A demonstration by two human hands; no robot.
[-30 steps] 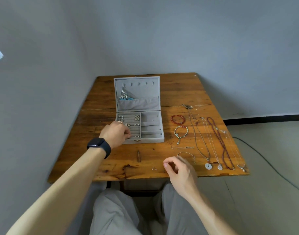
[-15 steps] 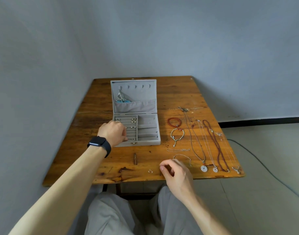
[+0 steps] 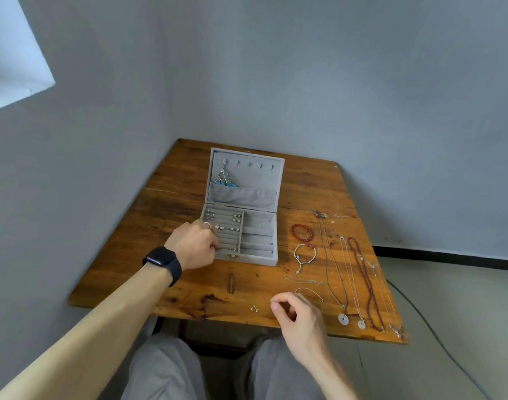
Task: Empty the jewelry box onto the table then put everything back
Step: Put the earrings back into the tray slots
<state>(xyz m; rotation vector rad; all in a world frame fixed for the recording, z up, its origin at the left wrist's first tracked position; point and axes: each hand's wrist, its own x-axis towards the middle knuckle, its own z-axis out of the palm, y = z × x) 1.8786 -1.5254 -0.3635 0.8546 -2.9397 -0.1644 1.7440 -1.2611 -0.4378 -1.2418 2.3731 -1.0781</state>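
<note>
while the person sits with grey trousers (image 3: 163, 370) tucked under the near edge of the wooden table (image 3: 126, 269), the right hand (image 3: 302, 316) hovers over that edge with its fingers curled in and the thumb tip up against them. can't tell if anything tiny is pinched in there. just left of it a small pair of earrings (image 3: 254, 308) lies on the wood.

to the right, the necklaces (image 3: 348, 284) are laid out in long lines side by side, two ending in pale disc pendants at the near edge. a thin chain (image 3: 303, 280), a cord bracelet (image 3: 304, 255) and a red bead bracelet (image 3: 302, 232) sit between them and the box.

further in, the left hand (image 3: 193, 246), black watch (image 3: 163, 262) on the wrist, has its curled fingers dug into the front left ring slots of the jewelry box (image 3: 258, 256). a silver ring (image 3: 207, 225) shows at one finger, worn or held i can't tell.

the box sits open mid table, a few small pieces in the ring rolls, lid (image 3: 276, 171) upright, dangly earrings (image 3: 223, 177) hanging from a hook.
</note>
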